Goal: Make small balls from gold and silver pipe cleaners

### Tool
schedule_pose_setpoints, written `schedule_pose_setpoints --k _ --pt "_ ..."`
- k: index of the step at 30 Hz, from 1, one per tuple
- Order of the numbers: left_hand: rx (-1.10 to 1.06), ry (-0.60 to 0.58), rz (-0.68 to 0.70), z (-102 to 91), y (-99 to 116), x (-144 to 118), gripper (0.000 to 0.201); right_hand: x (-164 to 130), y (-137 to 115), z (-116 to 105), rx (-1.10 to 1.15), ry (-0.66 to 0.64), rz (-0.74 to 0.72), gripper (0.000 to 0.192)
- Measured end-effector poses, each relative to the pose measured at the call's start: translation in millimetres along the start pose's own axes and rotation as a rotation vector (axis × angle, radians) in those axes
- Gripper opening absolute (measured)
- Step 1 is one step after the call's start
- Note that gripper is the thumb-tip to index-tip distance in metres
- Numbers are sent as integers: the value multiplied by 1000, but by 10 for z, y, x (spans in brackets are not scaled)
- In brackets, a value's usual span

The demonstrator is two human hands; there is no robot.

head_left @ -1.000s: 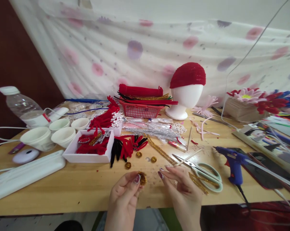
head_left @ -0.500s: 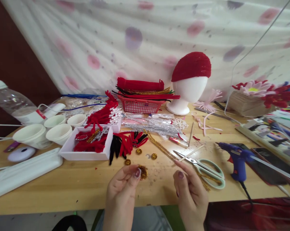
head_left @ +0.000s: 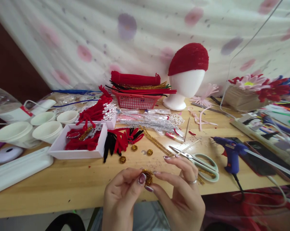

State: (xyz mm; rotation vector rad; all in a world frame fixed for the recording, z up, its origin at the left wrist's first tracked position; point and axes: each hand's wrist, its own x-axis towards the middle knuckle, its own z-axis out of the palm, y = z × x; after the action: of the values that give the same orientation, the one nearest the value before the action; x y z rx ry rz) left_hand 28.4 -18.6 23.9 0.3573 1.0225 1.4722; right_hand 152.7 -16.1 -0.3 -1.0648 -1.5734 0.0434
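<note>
My left hand (head_left: 125, 192) pinches a small round coil of gold tinsel pipe cleaner (head_left: 148, 177) between thumb and fingers, just above the front of the table. From the other side, the thumb and forefinger of my right hand (head_left: 183, 189) close on the coil's right edge, while its other fingers stretch out beyond. Behind my hands lie several smaller gold coils, one of them a gold tinsel coil (head_left: 149, 152). A length of gold pipe cleaner (head_left: 157, 141) runs toward green-handled scissors (head_left: 205, 165), partly behind my right fingers.
A blue glue gun (head_left: 231, 154) lies at the right beside dark phones. White boxes (head_left: 76, 154) hold red pieces at the left, near paper cups (head_left: 47, 131). Behind stand a red basket (head_left: 137, 101) and a white foam head (head_left: 187, 85) with a red cap.
My right hand has moved left from near the scissors to the gold coil, its fingers opening out and meeting it. The left hand keeps its pinch. The camera view has shifted slightly.
</note>
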Motion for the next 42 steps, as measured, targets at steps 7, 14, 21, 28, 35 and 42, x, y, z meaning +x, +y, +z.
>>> schedule_pose_setpoints --k 7,14,21,28,35,42 --pt "1 -105 29 -18 -25 39 23 -27 -10 19 46 15 16 18" --pt "-1 11 -10 19 -23 -17 27 -24 -6 13 -35 26 -36 19" --pt "18 -82 -18 -132 -111 35 23 -43 5 6 -13 29 -36 24" --pt "44 -17 56 19 -55 -91 31 -21 39 -34 119 -9 -5 18" --pt "130 -156 134 -37 43 -15 26 11 34 -102 239 -70 25 12" --pt "233 -306 185 -147 77 30 25 35 17 -119 291 -70 38 14"
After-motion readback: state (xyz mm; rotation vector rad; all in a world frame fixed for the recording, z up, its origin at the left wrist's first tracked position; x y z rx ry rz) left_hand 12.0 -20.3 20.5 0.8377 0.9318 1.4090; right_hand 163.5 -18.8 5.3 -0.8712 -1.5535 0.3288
